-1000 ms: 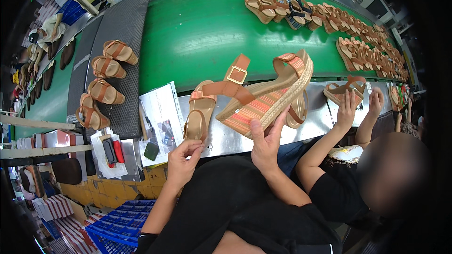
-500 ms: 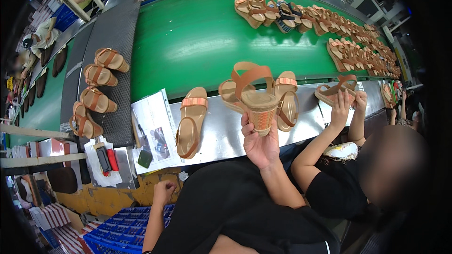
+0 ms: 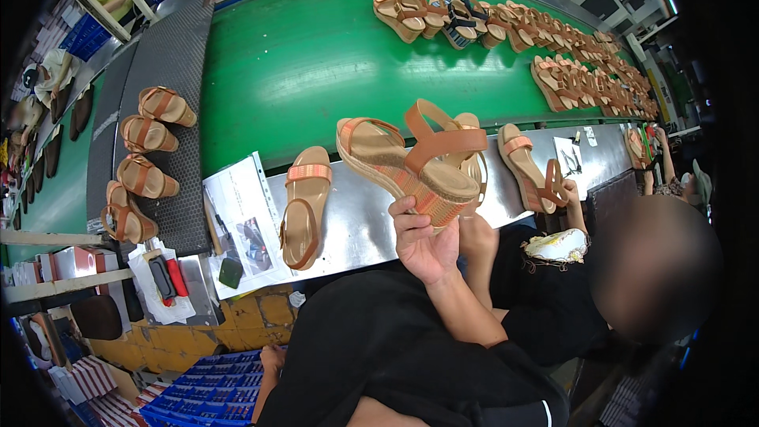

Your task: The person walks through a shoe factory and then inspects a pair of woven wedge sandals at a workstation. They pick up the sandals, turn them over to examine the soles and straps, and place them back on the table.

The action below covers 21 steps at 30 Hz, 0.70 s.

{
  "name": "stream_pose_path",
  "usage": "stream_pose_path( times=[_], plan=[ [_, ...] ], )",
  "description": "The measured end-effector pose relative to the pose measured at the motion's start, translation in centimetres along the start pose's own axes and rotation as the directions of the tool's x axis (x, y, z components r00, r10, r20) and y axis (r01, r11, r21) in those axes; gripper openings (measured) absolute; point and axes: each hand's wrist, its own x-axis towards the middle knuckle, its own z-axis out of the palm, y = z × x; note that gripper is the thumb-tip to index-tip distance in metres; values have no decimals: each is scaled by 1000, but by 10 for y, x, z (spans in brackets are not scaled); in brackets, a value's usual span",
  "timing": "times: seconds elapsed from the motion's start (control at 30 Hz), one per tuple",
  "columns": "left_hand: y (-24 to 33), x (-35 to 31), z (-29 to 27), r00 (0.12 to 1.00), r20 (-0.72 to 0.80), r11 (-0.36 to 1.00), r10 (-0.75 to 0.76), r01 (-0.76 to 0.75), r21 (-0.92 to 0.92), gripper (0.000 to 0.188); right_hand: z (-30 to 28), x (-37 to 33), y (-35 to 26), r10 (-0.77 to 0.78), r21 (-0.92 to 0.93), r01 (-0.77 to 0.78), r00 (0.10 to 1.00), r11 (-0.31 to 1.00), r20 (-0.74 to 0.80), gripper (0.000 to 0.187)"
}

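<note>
My right hand (image 3: 427, 247) grips a wedge sandal (image 3: 419, 158) by its patterned heel and holds it tilted above the metal ledge, toe to the left. Its straps are brown, with a peach woven toe band. Low at the left, my left hand (image 3: 273, 357) hangs by my side near a blue crate (image 3: 207, 383), fingers curled and nothing visible in them. A matching sandal (image 3: 307, 207) lies on the ledge left of the held one. Behind the held sandal, another sandal (image 3: 468, 122) is partly hidden.
A co-worker's hand (image 3: 571, 194) touches a sandal (image 3: 526, 166) at the right. Rows of sandals (image 3: 589, 83) stand on the green conveyor (image 3: 292, 71). Several sandals (image 3: 149, 176) sit on the black mat at left, beside printed sheets (image 3: 245, 221) and a red-and-black tool (image 3: 170, 277).
The held sandal has turned from heel-on to a side view, toe now left. My left hand has dropped lower. The co-worker's sandal has been lowered onto the ledge. The view has shifted slightly.
</note>
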Motion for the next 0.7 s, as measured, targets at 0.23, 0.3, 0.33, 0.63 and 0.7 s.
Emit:
stream_pose_path(
  times=[0.23, 0.3, 0.33, 0.63, 0.7],
  plan=[
    [147, -48, -135, 884, 359, 954, 299, -287, -87, 23, -4, 2, 5, 12, -105, -13, 1000, 994, -10, 67],
    [179, -58, -165, 844, 214, 816, 492, -362, -451, 10, -8, 2, 5, 4, -237, -14, 999, 971, -40, 64],
    [207, -67, -186, 842, 201, 771, 500, -328, -546, 8, -12, 2, 2, -3, -306, -13, 999, 952, -52, 63],
    [329, -8, -184, 834, -297, 529, 466, -531, -662, 47, -97, -6, -59, -264, -815, -204, 879, 542, -396, 44],
    [347, -10, -191, 827, -179, 460, 533, -461, -759, 43, -123, -17, -75, -561, -965, -261, 796, 23, -229, 42]
  ],
)
